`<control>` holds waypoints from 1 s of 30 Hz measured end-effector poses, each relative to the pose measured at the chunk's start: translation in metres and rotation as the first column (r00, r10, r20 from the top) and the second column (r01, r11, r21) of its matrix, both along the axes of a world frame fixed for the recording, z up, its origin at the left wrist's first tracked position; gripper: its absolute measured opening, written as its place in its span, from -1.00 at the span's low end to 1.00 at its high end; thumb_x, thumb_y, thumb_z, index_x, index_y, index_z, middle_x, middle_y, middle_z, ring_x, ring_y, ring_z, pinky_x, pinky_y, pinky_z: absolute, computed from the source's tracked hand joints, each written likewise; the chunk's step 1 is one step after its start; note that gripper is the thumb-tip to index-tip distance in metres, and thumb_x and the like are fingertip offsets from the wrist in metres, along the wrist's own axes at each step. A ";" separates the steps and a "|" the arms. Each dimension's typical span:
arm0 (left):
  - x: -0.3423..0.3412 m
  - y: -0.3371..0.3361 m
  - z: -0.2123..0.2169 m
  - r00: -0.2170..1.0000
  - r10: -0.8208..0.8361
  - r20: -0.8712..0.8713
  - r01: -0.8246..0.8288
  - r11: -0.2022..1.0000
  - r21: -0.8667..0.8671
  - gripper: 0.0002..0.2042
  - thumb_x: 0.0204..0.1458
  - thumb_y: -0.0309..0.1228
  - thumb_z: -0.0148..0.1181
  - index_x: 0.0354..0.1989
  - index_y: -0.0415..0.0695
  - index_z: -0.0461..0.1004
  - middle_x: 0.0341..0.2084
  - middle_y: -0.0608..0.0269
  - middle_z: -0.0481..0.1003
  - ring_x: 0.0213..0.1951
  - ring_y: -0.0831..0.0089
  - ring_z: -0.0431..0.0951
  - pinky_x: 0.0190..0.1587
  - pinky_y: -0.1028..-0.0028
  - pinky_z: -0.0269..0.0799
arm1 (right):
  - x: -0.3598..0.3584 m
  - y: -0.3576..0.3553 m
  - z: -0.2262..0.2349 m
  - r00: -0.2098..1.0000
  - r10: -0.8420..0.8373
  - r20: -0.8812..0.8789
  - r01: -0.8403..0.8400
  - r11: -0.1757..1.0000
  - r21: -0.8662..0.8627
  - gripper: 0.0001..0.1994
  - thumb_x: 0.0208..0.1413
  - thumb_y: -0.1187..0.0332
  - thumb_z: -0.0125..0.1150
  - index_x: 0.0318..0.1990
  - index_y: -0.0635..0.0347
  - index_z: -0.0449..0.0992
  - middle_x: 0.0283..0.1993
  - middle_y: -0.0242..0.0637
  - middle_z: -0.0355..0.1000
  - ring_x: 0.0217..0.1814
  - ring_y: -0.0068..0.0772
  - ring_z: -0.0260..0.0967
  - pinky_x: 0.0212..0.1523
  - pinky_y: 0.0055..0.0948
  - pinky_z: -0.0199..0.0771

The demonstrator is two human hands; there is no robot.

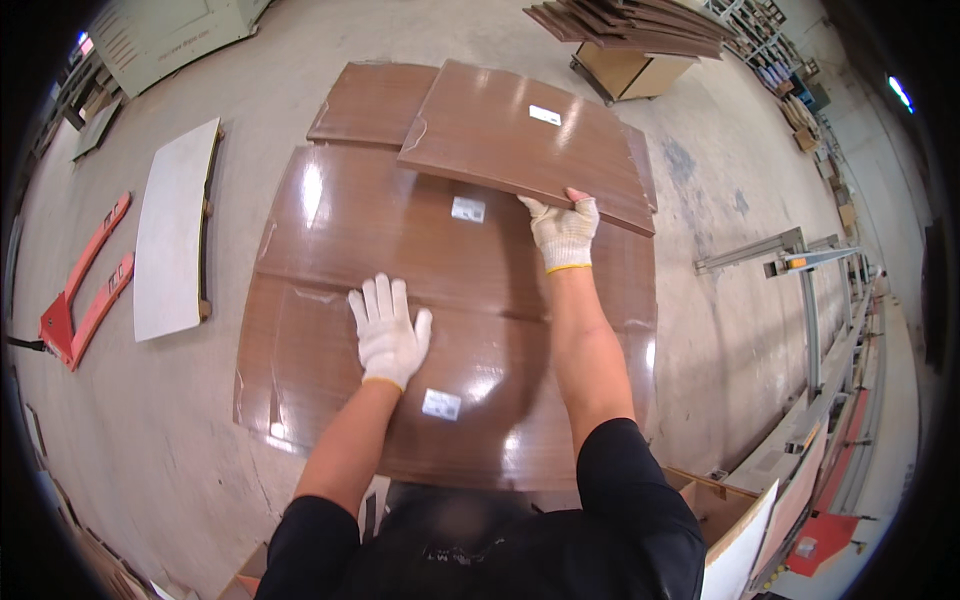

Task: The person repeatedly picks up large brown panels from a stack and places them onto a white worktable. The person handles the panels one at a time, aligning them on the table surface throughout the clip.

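My right hand (565,228), in a whitish knit glove with a yellow cuff edge, grips the near edge of a brown wood-grain panel (500,130). That panel is tilted over the far part of the stack, a white label on its top face. Flat on the glossy brown panels (330,340) below, my left hand (388,332) rests with its gloved fingers spread. White labels (441,404) lie on these lower panels too. Another brown panel (365,100) shows at the far left, partly covered by the gripped one.
On the floor at left lie a white board (175,235) and a red pallet jack (85,290). More brown panels (630,25) are piled on a box at the far right. A metal frame (810,300) stands at right, and a pale cabinet (165,40) at the far left.
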State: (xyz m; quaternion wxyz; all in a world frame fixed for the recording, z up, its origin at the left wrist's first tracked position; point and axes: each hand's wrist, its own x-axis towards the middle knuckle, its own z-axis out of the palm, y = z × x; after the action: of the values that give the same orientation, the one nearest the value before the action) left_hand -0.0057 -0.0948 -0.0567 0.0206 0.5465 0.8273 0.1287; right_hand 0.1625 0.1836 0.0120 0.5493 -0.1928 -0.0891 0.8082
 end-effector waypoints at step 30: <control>-0.001 0.003 0.012 1.000 -0.013 0.003 0.013 0.996 -0.091 -0.30 0.17 0.02 0.15 0.34 -0.27 0.28 0.38 -0.20 0.21 0.43 -0.18 0.09 0.50 -0.25 -0.20 | 0.159 -0.174 0.029 0.286 0.570 0.770 -0.372 0.807 -0.459 -0.59 0.41 0.26 0.07 0.24 0.40 0.37 -0.16 0.01 0.57 -0.38 -0.15 0.60 -0.48 -0.25 0.64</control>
State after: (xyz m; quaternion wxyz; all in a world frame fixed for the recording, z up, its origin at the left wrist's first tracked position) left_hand -0.0066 -0.0917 -0.0444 0.0474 0.5503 0.8287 0.0911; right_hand 0.3219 0.0097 0.0406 0.1336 -0.5990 -0.3360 0.7145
